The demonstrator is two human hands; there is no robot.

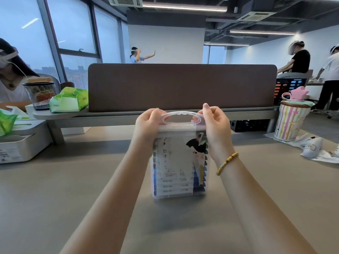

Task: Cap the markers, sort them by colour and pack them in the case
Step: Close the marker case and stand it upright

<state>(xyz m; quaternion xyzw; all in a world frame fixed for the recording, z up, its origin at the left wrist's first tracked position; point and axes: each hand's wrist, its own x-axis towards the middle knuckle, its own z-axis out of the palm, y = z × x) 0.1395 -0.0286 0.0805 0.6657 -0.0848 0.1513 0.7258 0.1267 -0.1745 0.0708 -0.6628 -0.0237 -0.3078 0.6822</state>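
A clear plastic marker case (178, 196) stands upright on the grey table, its lid and carry handle (180, 114) on top. Through its wall I see several markers (204, 171) stacked flat, their coloured caps along the right side, behind a printed cartoon label. My left hand (147, 124) grips the left end of the lid and handle. My right hand (215, 125) grips the right end, its index finger raised above the handle. A beaded bracelet sits on my right wrist.
A brown desk divider (181, 87) runs behind the case above a grey shelf. At left stand a white box (20, 145), a mesh pen cup (40, 94) and green tissue packs (70, 100). A striped cup (290, 121) and a white headset (311, 146) sit right. Other people stand around.
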